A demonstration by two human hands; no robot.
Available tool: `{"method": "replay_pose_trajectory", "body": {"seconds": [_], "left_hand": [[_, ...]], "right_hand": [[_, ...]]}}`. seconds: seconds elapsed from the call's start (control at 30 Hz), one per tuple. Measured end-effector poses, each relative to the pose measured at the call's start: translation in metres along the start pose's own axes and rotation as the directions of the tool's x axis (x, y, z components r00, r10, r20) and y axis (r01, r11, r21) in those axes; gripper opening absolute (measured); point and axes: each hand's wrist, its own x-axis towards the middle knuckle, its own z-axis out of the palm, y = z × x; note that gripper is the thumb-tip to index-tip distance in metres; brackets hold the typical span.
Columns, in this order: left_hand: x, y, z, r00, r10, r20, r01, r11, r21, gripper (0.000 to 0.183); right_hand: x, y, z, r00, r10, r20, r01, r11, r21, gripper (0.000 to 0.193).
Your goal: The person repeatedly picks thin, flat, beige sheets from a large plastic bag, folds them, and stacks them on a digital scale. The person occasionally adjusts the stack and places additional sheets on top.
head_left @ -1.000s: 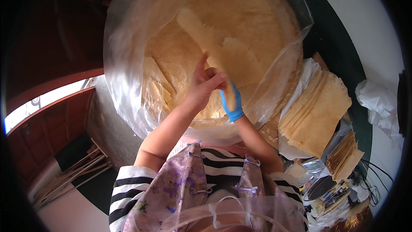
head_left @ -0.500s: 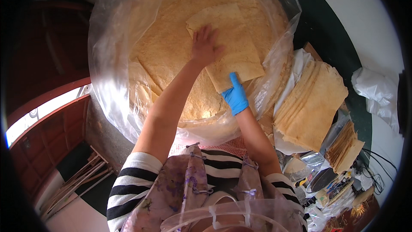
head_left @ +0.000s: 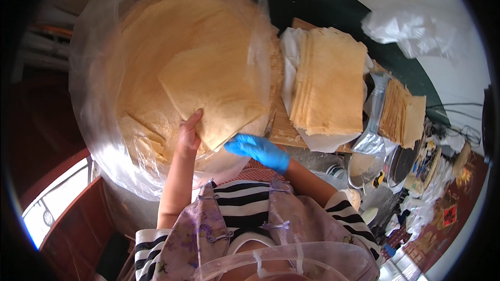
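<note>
A large round stack of thin tan flatbread sheets lies inside a clear plastic bag. On top of it is a folded flatbread, with one corner toward me. My bare left hand grips its near left edge, thumb on top and the other fingers hidden underneath. At the near right edge, my right hand, in a blue glove, has its fingers stretched out flat, their tips against the flatbread. Smaller torn or folded pieces lie at the stack's left side, under plastic.
To the right stands a pile of folded flatbreads on white wrapping, with a second, browner pile beyond it. A round pan sits below them. A white plastic bag hangs near the wall; red wooden panels are at left.
My view has swung right. My left hand has gone from lying flat on the flatbread to gripping its near left edge. My gloved hand has shifted to the near right edge, fingers straightened.
</note>
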Motion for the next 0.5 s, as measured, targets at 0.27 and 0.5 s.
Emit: {"method": "replay_pose_trajectory", "body": {"seconds": [0.27,0.5], "left_hand": [[-0.042,0.008,0.134,0.848,-0.121,0.517,0.117,0.992,0.041,0.047],[-0.024,0.027,0.249,0.543,-0.386,0.746,-0.141,0.834,0.533,0.044]], "right_hand": [[-0.091,0.011,-0.022,0.994,0.053,-0.099,-0.056,0.998,-0.022,0.043],[-0.219,-0.127,-0.027,0.996,-0.092,-0.004,0.067,0.754,-0.653,0.040]]}}
